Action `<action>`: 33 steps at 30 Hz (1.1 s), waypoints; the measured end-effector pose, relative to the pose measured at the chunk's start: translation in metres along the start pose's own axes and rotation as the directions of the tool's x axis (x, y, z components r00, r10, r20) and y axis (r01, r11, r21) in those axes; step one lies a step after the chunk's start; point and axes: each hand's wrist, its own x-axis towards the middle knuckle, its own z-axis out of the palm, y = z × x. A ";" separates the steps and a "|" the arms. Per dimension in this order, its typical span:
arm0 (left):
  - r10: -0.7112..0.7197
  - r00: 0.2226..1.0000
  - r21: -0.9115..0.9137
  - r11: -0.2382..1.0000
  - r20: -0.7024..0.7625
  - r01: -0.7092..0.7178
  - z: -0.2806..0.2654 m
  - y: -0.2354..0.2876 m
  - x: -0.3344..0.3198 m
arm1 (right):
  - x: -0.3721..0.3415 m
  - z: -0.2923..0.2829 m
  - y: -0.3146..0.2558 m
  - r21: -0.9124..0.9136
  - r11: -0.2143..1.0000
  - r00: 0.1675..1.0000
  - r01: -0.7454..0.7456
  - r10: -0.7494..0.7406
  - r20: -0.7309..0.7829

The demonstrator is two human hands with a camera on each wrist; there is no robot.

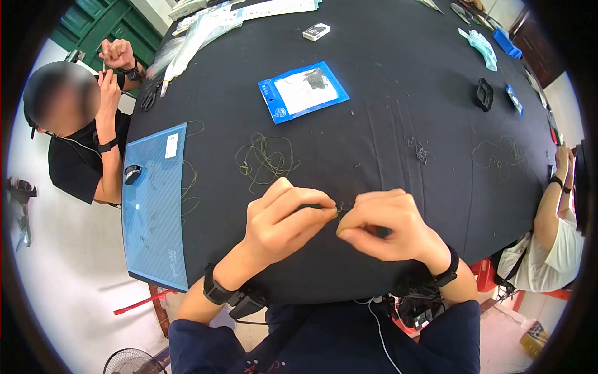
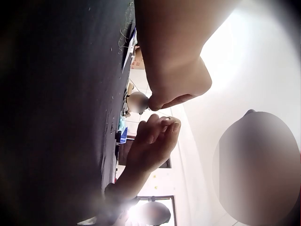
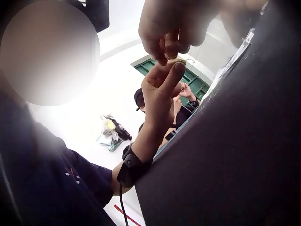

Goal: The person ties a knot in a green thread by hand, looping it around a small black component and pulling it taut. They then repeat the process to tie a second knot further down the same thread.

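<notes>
Close together over the near part of the black table, my left hand (image 1: 283,218) and my right hand (image 1: 389,224) meet at the fingertips. Between them shows a tiny thin piece (image 1: 341,210), too small to make out fully. In the right wrist view, the left hand (image 3: 162,87) pinches a small yellow-green bit (image 3: 182,61) with a fine curved end, below the right hand (image 3: 174,28). The right thumb and forefinger press together on what looks like thin line. In the left wrist view, the right hand (image 2: 153,141) has bent fingers; its grip is mostly hidden.
Coiled greenish line (image 1: 268,159) lies beyond the left hand, with a blue-and-white packet (image 1: 305,91) behind it. A blue translucent mat (image 1: 154,212) is at left, dark scraps (image 1: 422,153) at right. People sit on both sides; a small box (image 1: 316,32) lies far back.
</notes>
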 end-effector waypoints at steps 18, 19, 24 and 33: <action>-0.091 0.987 0.012 0.996 -0.133 0.093 -0.006 0.000 0.004 | -0.002 0.017 0.007 -0.007 0.991 0.990 -0.132 0.132 0.055; -0.069 0.990 0.035 0.997 -0.126 0.074 -0.006 -0.001 0.004 | -0.002 0.017 0.005 0.005 0.995 0.994 -0.095 0.095 0.047; 0.037 0.999 0.058 0.998 -0.009 -0.036 0.000 -0.002 0.003 | 0.000 0.011 0.005 0.025 0.998 0.998 0.064 -0.064 -0.014; 0.064 0.997 -0.151 0.987 0.037 -0.058 -0.001 0.009 0.000 | 0.003 0.009 0.011 -0.050 0.984 0.981 -0.168 0.162 -0.111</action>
